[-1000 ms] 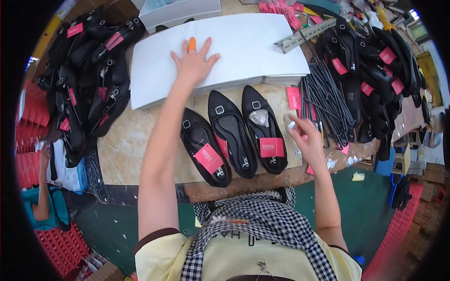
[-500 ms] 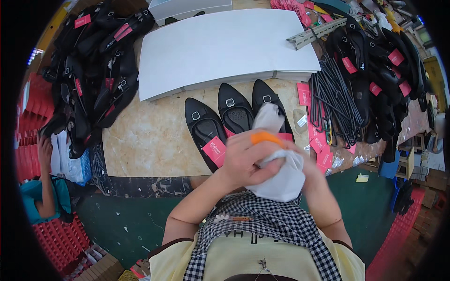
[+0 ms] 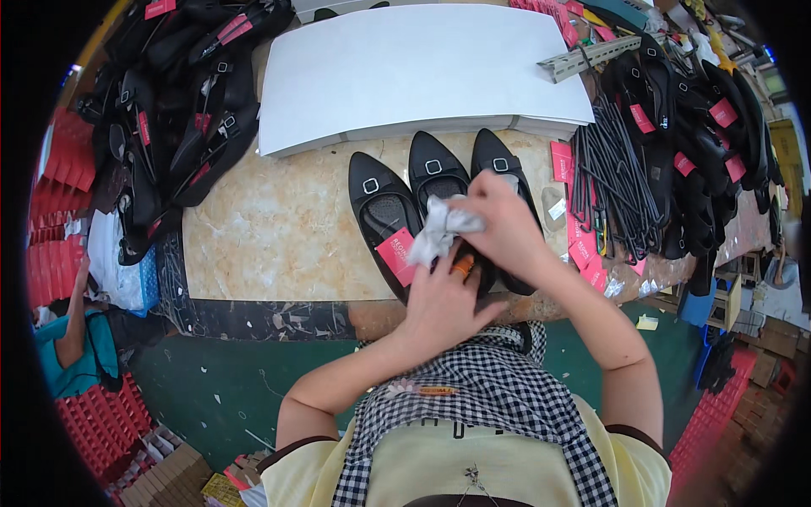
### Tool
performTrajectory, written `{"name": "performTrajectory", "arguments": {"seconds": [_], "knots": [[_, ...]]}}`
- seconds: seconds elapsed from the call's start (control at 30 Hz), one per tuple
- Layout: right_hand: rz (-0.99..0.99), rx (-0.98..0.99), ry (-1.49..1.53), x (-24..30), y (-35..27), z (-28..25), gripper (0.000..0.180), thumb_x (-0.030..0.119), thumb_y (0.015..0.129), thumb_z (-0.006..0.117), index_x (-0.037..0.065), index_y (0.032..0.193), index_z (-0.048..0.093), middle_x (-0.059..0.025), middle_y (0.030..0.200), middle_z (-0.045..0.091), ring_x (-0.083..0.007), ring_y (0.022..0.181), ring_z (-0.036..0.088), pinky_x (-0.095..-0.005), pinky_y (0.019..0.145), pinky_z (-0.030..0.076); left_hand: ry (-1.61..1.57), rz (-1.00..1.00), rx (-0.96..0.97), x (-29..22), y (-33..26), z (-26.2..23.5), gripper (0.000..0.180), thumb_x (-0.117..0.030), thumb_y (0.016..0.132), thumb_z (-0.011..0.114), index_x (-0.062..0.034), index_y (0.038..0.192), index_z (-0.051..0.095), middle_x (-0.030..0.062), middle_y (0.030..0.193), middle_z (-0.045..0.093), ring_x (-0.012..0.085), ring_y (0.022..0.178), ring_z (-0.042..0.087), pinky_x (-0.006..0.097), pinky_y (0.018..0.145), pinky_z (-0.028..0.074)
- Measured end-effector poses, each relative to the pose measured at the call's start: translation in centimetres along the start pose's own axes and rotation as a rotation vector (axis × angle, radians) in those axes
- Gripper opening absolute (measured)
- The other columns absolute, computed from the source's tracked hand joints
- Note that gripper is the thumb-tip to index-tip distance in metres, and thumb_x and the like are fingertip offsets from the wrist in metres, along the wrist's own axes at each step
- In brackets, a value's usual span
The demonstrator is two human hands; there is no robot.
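Three black, pointed-toe flats w/ square silver buckles [image 3: 427,150] lie side by side on the marbled beige surface [image 3: 270,228], toes twd a thick stack of white sheets [image 3: 422,68]. L shoe's rectangular pink card tag [image 3: 394,256] has pale print; dark lettering on the pale-yellow T-shirt [image 3: 422,469] is part-covered by black-and-white checked cloth [image 3: 473,372]. Crumpled, creased wad of thin white paper [image 3: 441,226] is over the middle shoe, pinched by the R hand [image 3: 504,221], fingers curled. L hand [image 3: 443,304], orange cover [image 3: 463,264] on one finger, is just below, fingers partly spread; can't tell if it grips anything. Hands hide most of the middle shoe's rear & part of the R shoe; pale stuff inside the latter is unclear. Black shoe pile [image 3: 182,110] at far L is cut off up top.
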State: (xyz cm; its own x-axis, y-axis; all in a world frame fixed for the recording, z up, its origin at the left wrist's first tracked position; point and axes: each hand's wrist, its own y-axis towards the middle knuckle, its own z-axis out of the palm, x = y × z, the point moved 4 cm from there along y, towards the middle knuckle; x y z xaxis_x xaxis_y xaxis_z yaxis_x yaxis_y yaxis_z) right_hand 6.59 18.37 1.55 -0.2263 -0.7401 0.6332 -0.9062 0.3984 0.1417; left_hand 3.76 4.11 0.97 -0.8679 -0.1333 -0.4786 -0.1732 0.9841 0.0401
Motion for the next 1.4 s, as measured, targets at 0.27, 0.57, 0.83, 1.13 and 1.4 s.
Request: {"name": "performTrajectory", "arguments": {"seconds": [0.27, 0.57, 0.83, 1.13, 1.4], "knots": [[-0.160, 0.041, -0.262, 0.8, 3.9, 3.5, 0.042, 0.015, 0.072, 0.070, 0.004, 0.113, 0.063, -0.0105, 0.094, 0.056, -0.0281, 0.091, 0.057, -0.0386, 0.079, 0.049, 0.084, 0.010, 0.123, -0.7, 0.5, 1.1, 0.051, -0.042, 0.079, 0.068, 0.0036, 0.102, 0.069, 0.0162, 0.107, 0.064, 0.0266, 0.103, 0.052, 0.047, 0.107, 0.030], [0.049, 0.075, -0.470, -3.6, 6.3, 1.7, 0.066, 0.035, 0.070, 0.077, 0.009, 0.127, 0.058, -0.0101, 0.108, 0.060, -0.0290, 0.105, 0.052, -0.0358, 0.092, 0.038, 0.184, 0.256, 0.167, 0.3, 5.1, -2.2, 0.052, -0.053, 0.079, 0.066, -0.0034, 0.096, 0.073, 0.0167, 0.089, 0.065, 0.0285, 0.097, 0.055, 0.047, 0.099, 0.036], [0.115, -0.197, -0.132, -0.8, -2.9, -4.7, 0.054, 0.015, 0.079, 0.073, 0.003, 0.129, 0.056, -0.0150, 0.115, 0.059, -0.0334, 0.115, 0.050, -0.0404, 0.099, 0.042, 0.445, -0.161, -0.431, 16.9, 21.5, -7.9, 0.046, -0.043, 0.092, 0.054, -0.0174, 0.130, 0.058, 0.0217, 0.139, 0.046, 0.0390, 0.132, 0.040, 0.065, 0.106, 0.026], [0.769, -0.319, 1.626, -3.6, -6.5, -3.2, 0.063, 0.028, 0.099, 0.049, 0.010, 0.153, 0.021, -0.0180, 0.141, 0.046, -0.0268, 0.122, 0.055, -0.0413, 0.101, 0.047, -0.365, 0.592, -0.159, -3.4, 5.6, -8.2, 0.019, -0.022, 0.075, 0.068, -0.0094, 0.069, 0.054, 0.0174, 0.092, 0.063, 0.0315, 0.097, 0.063, 0.046, 0.092, 0.049], [0.179, 0.103, 0.421, 4.7, -0.1, -3.3, 0.056, 0.006, 0.086, 0.065, 0.004, 0.139, 0.046, -0.0151, 0.141, 0.046, -0.0268, 0.127, 0.049, -0.0334, 0.105, 0.040, -0.376, -0.043, -0.894, 4.7, 0.4, -10.0, 0.021, -0.009, 0.080, 0.066, -0.0053, 0.101, 0.066, 0.0158, 0.098, 0.068, 0.0262, 0.081, 0.069, 0.033, 0.071, 0.055]]}}
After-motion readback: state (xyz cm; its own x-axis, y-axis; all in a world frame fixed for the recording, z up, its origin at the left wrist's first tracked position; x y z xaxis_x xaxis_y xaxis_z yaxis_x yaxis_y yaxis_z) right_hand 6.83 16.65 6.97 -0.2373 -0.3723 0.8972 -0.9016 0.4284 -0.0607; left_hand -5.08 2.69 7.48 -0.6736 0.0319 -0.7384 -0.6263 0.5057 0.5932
